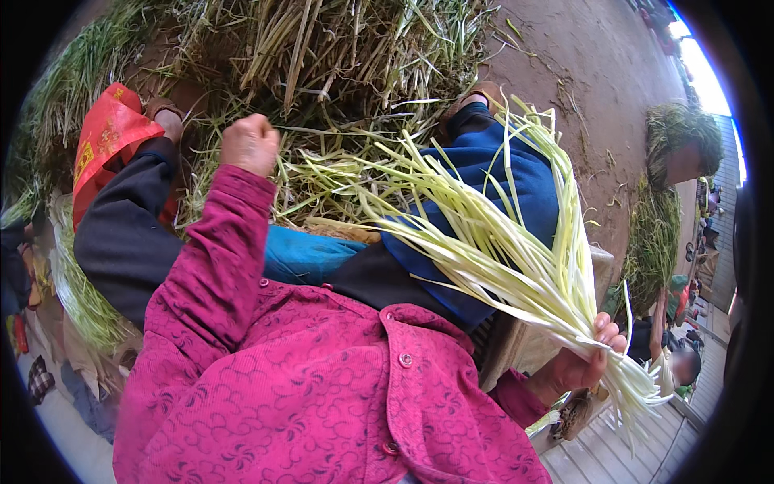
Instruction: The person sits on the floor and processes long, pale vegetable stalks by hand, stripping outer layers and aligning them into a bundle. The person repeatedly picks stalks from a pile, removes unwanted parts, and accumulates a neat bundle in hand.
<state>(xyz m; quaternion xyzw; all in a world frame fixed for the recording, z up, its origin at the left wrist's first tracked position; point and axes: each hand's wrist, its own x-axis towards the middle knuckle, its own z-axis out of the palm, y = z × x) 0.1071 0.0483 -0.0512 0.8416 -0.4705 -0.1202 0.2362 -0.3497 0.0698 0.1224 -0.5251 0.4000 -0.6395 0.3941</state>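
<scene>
My right hand point(580, 366) grips the white lower ends of a thick bunch of pale stalks point(514, 254), which look like blanched garlic chives. The bunch's yellow-green leaves fan up and to the left across my blue-covered right thigh. My left hand point(250, 145) is curled into a fist above the loose leaves between my legs; its back faces the camera and its palm is hidden. Beneath and beyond it lies a litter of loose pale leaves point(326, 181). A large heap of green and straw-coloured stalks point(314, 54) rises past my feet.
A red plastic bag point(109, 139) lies by my left leg, with another pale green bunch point(84, 290) below it. More bundled greens point(653, 236) stand at the far right. Another person point(668, 369) is near the right edge. Brown ground point(580, 72) stretches beyond my right foot.
</scene>
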